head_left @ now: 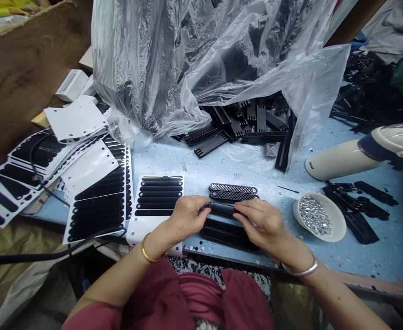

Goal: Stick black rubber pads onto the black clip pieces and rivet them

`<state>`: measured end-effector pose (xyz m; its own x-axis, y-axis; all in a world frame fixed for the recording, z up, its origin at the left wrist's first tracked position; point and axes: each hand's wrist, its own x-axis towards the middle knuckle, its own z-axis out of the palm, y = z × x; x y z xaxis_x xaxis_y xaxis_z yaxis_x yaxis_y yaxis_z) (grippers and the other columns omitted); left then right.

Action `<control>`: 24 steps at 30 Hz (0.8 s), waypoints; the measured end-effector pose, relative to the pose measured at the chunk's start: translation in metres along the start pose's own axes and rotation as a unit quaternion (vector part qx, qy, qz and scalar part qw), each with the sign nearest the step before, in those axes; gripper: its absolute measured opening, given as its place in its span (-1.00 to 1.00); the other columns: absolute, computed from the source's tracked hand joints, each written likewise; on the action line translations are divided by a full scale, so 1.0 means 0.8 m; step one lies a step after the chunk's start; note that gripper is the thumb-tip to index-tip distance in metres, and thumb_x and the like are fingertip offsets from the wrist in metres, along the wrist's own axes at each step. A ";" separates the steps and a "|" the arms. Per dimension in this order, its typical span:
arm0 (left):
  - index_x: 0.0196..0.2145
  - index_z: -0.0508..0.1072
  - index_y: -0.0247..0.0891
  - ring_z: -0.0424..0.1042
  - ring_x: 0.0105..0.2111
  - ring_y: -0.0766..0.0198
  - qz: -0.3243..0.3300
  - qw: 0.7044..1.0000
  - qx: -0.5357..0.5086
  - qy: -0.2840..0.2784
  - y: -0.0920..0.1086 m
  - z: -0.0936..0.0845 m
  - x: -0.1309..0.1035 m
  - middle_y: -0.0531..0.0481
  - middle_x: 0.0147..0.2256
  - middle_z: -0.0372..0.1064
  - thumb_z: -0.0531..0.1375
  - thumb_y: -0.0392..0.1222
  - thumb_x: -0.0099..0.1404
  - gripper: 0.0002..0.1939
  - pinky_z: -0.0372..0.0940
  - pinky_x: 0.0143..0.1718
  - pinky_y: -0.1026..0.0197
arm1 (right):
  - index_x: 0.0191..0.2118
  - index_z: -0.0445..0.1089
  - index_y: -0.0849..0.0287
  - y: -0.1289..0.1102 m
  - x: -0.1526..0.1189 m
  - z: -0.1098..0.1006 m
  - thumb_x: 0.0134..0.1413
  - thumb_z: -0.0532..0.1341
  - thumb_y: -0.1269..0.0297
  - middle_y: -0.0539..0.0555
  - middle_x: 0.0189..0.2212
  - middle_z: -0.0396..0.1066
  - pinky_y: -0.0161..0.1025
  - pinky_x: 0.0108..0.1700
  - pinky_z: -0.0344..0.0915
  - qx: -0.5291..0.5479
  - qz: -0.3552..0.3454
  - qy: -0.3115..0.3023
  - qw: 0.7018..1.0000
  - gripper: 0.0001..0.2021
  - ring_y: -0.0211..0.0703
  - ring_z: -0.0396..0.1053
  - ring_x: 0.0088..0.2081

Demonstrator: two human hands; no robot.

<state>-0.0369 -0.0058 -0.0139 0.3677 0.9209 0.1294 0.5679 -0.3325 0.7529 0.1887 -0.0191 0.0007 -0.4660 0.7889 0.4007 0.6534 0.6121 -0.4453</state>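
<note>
Between my two hands lies a narrow black strip piece (222, 207). My left hand (191, 214) pinches its left end, and my right hand (260, 221) pinches its right end. Just beyond it on the table are black textured bars (234, 191) with screws at their ends. Nearer to me, more smooth black bars (227, 234) lie partly under my right hand. Beside my left hand is a white sheet with black adhesive strips (160, 195).
A white bowl of small metal parts (340, 224) stands at the right, with black parts (361, 227) beside it and a cream bottle (339, 158) behind. A plastic bag (146, 68) and a pile of black pieces (235, 126) lie at the back. Strip sheets (98, 206) cover the left.
</note>
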 end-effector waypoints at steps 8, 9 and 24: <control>-0.30 0.54 -0.31 0.39 -0.54 0.31 0.002 1.000 0.003 0.007 -0.002 0.002 0.001 0.01 -0.53 0.44 0.20 -0.33 0.16 -0.86 0.27 -0.47 0.29 | -0.24 0.49 0.22 0.002 0.002 0.001 0.18 0.17 0.44 0.17 -0.32 0.54 -0.13 -0.31 0.38 -0.010 -0.003 -0.008 1.000 -0.86 -0.09 0.46 -0.34; -0.30 0.54 -0.31 0.39 -0.54 0.31 0.001 1.000 0.003 0.006 -0.002 0.002 0.001 0.02 -0.53 0.44 0.20 -0.33 0.16 -0.86 0.27 -0.47 0.29 | -0.24 0.49 0.22 0.002 0.001 0.001 0.18 0.16 0.43 0.17 -0.32 0.54 -0.13 -0.30 0.39 -0.008 -0.002 -0.007 1.000 -0.86 -0.10 0.46 -0.34; -0.29 0.53 -0.29 0.40 -0.53 0.32 0.014 1.000 -0.002 0.012 -0.005 0.003 0.000 0.02 -0.53 0.44 0.18 -0.32 0.18 -0.84 0.29 -0.47 0.30 | -0.24 0.51 0.20 0.004 0.002 0.003 0.16 0.17 0.44 0.17 -0.32 0.54 -0.11 -0.27 0.40 -0.007 0.003 -0.015 1.000 -0.85 -0.09 0.46 -0.32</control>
<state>-0.0371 -0.0048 -0.0188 0.3658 0.9160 0.1647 0.5552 -0.3568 0.7513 0.1886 -0.0155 -0.0023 -0.4801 0.7935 0.3739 0.6638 0.6073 -0.4366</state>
